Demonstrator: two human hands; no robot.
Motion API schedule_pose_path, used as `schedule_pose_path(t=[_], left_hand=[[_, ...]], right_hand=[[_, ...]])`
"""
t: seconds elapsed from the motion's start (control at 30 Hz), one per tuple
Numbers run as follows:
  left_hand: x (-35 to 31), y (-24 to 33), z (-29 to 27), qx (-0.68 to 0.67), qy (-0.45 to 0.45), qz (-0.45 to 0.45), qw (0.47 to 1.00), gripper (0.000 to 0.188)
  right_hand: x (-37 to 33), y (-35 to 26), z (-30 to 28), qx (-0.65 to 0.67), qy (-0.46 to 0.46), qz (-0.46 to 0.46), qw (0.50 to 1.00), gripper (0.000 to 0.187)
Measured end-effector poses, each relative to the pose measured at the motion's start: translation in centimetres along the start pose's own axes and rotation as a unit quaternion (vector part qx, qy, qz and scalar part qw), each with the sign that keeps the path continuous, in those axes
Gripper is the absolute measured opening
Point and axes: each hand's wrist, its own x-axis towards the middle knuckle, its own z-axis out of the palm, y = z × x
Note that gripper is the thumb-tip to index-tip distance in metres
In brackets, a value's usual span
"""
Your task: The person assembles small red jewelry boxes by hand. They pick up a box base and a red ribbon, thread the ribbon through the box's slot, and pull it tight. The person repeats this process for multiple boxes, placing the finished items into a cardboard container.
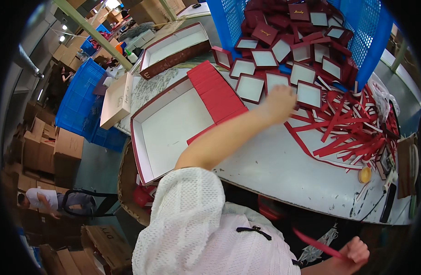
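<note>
My left hand [281, 104] reaches across the table to a pile of small maroon box parts with white insides. Its fingers are smeared and partly hidden, touching or just beside a square box piece [309, 94]; whether they grip it I cannot tell. Low at the right, in front of the table edge, my right hand [355, 253] is closed on one end of a red ribbon strip [317, 243], which stretches away to the left. Left of my left forearm lies a large shallow box [169, 126], with a row of red pieces [217, 94] packed along its right side.
A tipped blue crate [373, 41] holds more box parts at the back. Tangled red and white strips [343, 128] cover the table's right side, near a yellow tape roll [365, 174]. Another large box [174, 50] stands behind. A person [41, 199] is at far left among cartons.
</note>
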Motion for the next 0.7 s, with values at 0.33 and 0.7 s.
schedule_pose_path(t=[0.33, 0.7], left_hand=[[1.3, -1.6, -1.0, -0.264, 0.009, -0.178, 0.948, 0.017], [-7.5, 11.2, -5.3, -0.946, -0.124, -0.184, 0.235, 0.041]], right_hand=[[-1.7, 2.4, -1.1, -0.106, -0.048, 0.07, 0.991, 0.026], [0.5, 6.4, 2.0, -0.122, 0.005, 0.288, 0.95, 0.005]])
